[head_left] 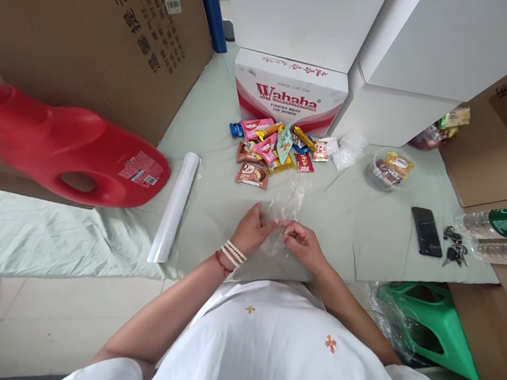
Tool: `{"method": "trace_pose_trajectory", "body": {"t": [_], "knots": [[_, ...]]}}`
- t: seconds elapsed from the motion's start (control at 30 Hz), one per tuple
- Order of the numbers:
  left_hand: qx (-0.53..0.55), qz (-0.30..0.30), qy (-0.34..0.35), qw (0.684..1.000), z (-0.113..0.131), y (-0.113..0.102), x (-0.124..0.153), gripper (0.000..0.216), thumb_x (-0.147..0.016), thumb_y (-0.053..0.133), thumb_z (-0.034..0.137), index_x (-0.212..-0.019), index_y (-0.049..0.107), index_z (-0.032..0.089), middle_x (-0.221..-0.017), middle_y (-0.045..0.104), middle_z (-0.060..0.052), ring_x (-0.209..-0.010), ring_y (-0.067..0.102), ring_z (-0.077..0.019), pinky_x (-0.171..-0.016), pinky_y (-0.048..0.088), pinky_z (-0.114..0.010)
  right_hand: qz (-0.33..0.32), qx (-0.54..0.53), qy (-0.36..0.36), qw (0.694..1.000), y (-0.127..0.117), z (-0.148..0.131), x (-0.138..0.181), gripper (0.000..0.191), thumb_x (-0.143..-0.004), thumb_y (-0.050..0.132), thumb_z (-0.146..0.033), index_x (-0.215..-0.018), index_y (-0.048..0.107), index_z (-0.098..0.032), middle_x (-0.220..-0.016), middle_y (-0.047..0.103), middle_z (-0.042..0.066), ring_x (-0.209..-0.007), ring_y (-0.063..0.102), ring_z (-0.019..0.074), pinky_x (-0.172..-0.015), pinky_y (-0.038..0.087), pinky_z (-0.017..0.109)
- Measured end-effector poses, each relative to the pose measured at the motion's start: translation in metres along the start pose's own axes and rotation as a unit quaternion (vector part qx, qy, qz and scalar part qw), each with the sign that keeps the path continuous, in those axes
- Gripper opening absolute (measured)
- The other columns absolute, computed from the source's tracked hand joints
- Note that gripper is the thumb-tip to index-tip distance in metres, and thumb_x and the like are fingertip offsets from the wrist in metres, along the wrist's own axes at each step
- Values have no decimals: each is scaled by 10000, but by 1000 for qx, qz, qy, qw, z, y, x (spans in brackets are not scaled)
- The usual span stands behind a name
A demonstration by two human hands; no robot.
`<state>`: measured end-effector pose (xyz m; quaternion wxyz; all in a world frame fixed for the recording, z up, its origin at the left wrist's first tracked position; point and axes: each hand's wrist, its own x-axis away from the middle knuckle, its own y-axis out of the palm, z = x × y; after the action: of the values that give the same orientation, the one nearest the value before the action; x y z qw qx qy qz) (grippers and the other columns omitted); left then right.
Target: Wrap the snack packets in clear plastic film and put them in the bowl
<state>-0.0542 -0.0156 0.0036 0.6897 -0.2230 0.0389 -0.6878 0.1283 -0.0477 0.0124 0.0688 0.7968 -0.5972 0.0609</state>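
My left hand (252, 230) and my right hand (302, 241) meet over the pale green cloth (343, 221), both pinching the edge of a clear plastic bag (284, 207) that lies crumpled between and beyond them. Bead bracelets and a red string circle my left wrist. Beyond the bag lies a pile of several wrapped snacks (272, 147) in pink, brown, yellow and blue wrappers. A roll of clear bags (174, 207) lies to the left of my left hand.
A big red jug (68, 150) lies on its side at left. A Wahaha carton (288, 95) and white boxes stand behind the snacks. At right are a clear tub of snacks (388, 166), a black phone (426, 231), keys (455, 248), bottles (499, 222) and a green stool (432, 324).
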Motion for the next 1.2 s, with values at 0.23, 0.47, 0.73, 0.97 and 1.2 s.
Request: {"method": "trace_pose_trajectory", "body": {"t": [0.23,0.47,0.73,0.97,1.2], "knots": [[111,2,-37,993,-9,15,-5,306,-868,578,463,-730,631,195,-525,401,63,-520,340,-115,-526,275,-242,203,-25,28,978,-50,23,43,243,-800,677,-418,-725,568,-214,-999,713,55,-710,556,144,-656,448,278],[180,-17,-45,982,-5,13,6,451,-904,548,599,-807,702,186,-499,335,64,-476,281,-110,-488,234,-260,219,220,97,945,-125,4,77,427,-818,697,-563,-1058,690,-209,-1063,713,96,-908,636,220,-798,508,359],[157,-123,16,980,-1,12,26,561,-972,452,613,-1102,737,147,-490,360,67,-479,316,-123,-537,313,-271,116,215,66,967,-72,7,-37,525,-775,700,-586,-1126,669,-198,-906,674,49,-791,612,179,-727,484,305],[4,57,-52,997,-44,-37,33,506,-871,526,496,-1181,729,151,-651,534,-8,-595,512,-190,-613,460,-334,157,91,40,983,-54,7,-60,348,-803,625,-544,-825,630,-197,-642,401,-56,-558,337,98,-524,295,234],[-288,152,263,908,6,-54,31,529,-877,493,240,-1393,600,190,-1302,640,-139,-1285,550,-300,-1136,400,-501,106,137,12,985,-46,12,-62,364,-857,618,-537,-905,724,-192,-688,520,-25,-583,400,111,-552,344,230]]}}
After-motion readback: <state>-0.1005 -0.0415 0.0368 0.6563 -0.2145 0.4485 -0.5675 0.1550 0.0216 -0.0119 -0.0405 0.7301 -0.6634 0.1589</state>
